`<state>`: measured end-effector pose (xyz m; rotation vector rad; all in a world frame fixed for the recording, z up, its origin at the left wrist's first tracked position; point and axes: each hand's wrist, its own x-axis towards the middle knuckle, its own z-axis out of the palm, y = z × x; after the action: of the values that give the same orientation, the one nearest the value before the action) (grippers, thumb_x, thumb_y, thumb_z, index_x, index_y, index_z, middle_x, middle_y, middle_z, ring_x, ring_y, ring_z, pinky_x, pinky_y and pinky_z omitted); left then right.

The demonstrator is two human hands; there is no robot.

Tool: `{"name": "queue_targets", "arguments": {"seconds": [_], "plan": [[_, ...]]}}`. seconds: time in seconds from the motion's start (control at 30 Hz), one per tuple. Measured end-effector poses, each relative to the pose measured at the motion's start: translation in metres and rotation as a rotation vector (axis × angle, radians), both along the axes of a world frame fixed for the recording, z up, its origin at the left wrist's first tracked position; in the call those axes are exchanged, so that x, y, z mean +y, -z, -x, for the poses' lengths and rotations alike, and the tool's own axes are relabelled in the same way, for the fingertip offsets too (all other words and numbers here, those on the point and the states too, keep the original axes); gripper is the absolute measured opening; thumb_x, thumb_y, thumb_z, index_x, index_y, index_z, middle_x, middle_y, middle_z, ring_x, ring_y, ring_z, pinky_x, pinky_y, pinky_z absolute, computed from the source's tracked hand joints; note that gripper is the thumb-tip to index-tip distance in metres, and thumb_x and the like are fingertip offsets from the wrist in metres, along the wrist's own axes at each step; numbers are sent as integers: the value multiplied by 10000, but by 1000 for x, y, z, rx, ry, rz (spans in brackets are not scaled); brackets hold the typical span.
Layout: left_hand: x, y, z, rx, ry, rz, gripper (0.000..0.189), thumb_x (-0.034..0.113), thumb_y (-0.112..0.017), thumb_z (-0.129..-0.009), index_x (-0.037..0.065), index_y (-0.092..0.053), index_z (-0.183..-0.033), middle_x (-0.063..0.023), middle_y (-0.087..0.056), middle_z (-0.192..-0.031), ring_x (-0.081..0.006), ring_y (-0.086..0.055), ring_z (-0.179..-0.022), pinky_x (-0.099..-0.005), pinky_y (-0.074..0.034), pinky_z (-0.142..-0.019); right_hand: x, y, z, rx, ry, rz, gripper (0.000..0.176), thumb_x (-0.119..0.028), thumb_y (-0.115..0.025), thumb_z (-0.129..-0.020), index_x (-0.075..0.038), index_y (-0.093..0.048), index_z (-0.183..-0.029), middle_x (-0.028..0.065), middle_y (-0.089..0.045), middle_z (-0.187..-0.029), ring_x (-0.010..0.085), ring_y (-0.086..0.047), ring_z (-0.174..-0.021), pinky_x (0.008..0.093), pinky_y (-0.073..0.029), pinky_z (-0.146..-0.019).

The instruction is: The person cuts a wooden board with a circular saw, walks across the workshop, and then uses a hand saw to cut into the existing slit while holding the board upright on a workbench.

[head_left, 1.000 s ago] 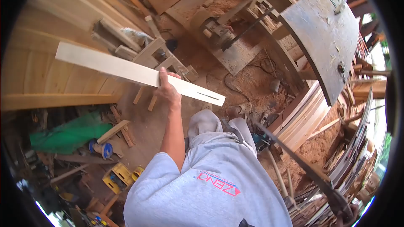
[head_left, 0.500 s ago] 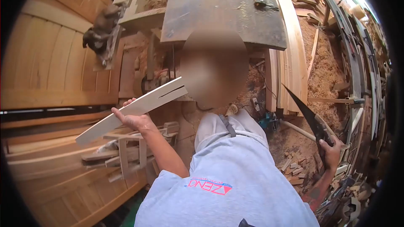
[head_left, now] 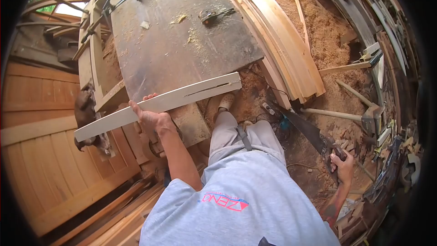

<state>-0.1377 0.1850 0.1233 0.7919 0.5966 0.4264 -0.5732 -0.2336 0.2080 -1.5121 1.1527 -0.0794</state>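
Plank, pale and thin, is in the air in front of the person, held near its middle by the left hand, whose fingers are closed around its lower edge. Its long axis runs from low on the left to higher on the right. The left end points toward a wooden panel door. The right end, with a narrow slit cut along it, points toward the stack of boards. The plank lies across the near edge of a grey metal table, but whether it touches the table I cannot tell. The table top is dusty, with chips and a small tool far back on it. Right of the table, the long curved boards lean together, and beyond them the floor is covered with sawdust. At the far right, the right hand is clamped on the handle of a hand saw, low beside the person's leg. Its dark blade points up and left. Scrap wood and tools lie around that side.
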Motion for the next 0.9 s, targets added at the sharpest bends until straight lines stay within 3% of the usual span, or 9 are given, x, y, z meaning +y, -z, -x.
{"name": "queue_targets", "arguments": {"seconds": [0.17, 0.37, 0.43, 0.5, 0.53, 0.6, 0.63, 0.7, 0.9], "plan": [[-49, 49, -86, 38, 146, 210, 668, 584, -611, -954, -27, -448, -1171, -155, -575, -1016, -284, -633, -898, -441, -567, -827, 28, 7, -24, 18, 128, 17, 161, -120, -734, -872, -3, -625, -890, 0, -561, -643, 83, -483, -466, 253, -389, -441], [-97, 84, -129, 501, 26, -21, 779, 553, -549, -990, -129, -386, -1331, -202, -603, -1151, -301, -642, -977, -436, -557, -886, 56, -3, -81, 33, 247, 43, 182, -144, -745, -867, -11, -624, -893, -3, -546, -635, 85, -489, -478, 259, -396, -445], [-85, 86, -118, 557, 131, -113, 582, 500, -525, -1015, -16, -501, -1282, -144, -629, -1110, -284, -650, -964, -439, -554, -876, 63, -12, -93, 36, 283, 69, 196, -155, -752, -863, -12, -622, -897, -1, -539, -639, 92, -493, -487, 269, -405, -455], [-67, 71, -102, 610, 819, -456, 514, 433, -602, -997, 1, -530, -1265, -117, -602, -1193, -266, -623, -1057, -455, -544, -884, 67, -20, -105, 72, 334, 71, 210, -168, -757, -861, -14, -620, -896, -1, -538, -643, 97, -492, -486, 274, -410, -461], [-56, 66, -99, 619, 836, -457, 514, 433, -602, -997, 1, -530, -1265, -117, -602, -1193, -266, -623, -1057, -455, -544, -884, 71, -21, -110, 84, 376, 71, 223, -182, -762, -859, -16, -618, -895, 0, -537, -647, 102, -490, -485, 280, -415, -467], [-39, 55, -102, 454, 1568, -908, 484, 339, -710, -940, 31, -546, -1276, -147, -528, -1328, -309, -548, -1201, -475, -505, -956, 78, -17, -119, 74, 419, 63, 235, -193, -767, -857, -15, -618, -894, 0, -538, -652, 105, -489, -484, 282, -420, -472], [-43, 49, -107, 451, 1585, -908, 484, 339, -710, -940, 31, -546, -1276, -147, -528, -1328, -309, -548, -1201, -475, -505, -956, 81, -14, -125, 49, 444, 56, 247, -204, -771, -854, -15, -617, -894, 1, -539, -656, 109, -488, -483, 284, -424, -477], [-62, 36, -119, -528, 1243, -1739, 579, 261, -806, -842, 24, -538, -1297, -189, -528, -1323, -355, -487, -1255, -476, -435, -1016, 85, -11, -139, 56, 455, 47, 256, -204, -770, -855, 1, -627, -910, 8, -547, -653, 112, -491, -483, 282, -414, -479], [-154, 81, -185, -804, 1515, -1794, 746, 304, -815, -804, 41, -484, -1418, -204, -469, -1422, -393, -428, -1337, -499, -358, -1093, 86, -8, -153, 51, 345, 28, 241, -180, -762, -859, 17, -644, -929, 22, -570, -661, 102, -496, -491, 272, -392, -473]]}}
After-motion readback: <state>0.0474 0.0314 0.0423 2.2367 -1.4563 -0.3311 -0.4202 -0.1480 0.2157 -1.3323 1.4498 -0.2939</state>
